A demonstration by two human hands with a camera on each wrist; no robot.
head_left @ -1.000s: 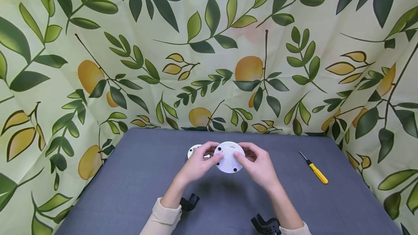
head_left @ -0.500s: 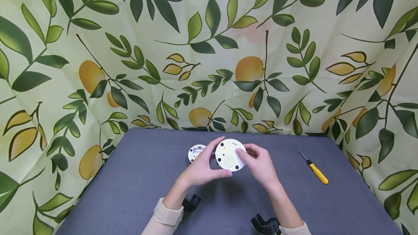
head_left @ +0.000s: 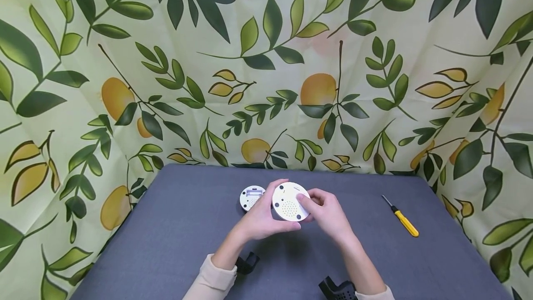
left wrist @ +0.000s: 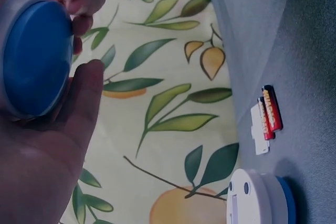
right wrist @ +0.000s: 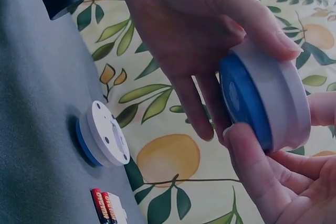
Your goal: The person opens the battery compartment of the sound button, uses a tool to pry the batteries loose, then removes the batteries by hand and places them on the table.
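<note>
Both hands hold a round white device with a blue face (head_left: pixel 287 208) above the table. Its perforated white underside with small black feet faces the head camera, and the blue side shows in both wrist views. My left hand (head_left: pixel 261 220) spans its left rim, thumb under the lower edge and fingers up along the side. On the right, my right hand (head_left: pixel 331 214) pinches it, with the thumb on the underside and fingers against the blue face. A matching second device (head_left: pixel 251 198) lies blue side down just beyond the left hand, its battery compartment uncovered.
Two red batteries (left wrist: pixel 270 109) lie on the table close to the second device, beside a small white cover (left wrist: pixel 259 132). A yellow-handled screwdriver (head_left: pixel 403 220) rests at the right. Leaf-patterned cloth (head_left: pixel 270 82) hangs behind the grey table (head_left: pixel 187 226).
The left thumb has left the underside and moved below the lower rim, the left hand spreading round the edge. The right hand keeps its pinch; more of the second device shows.
</note>
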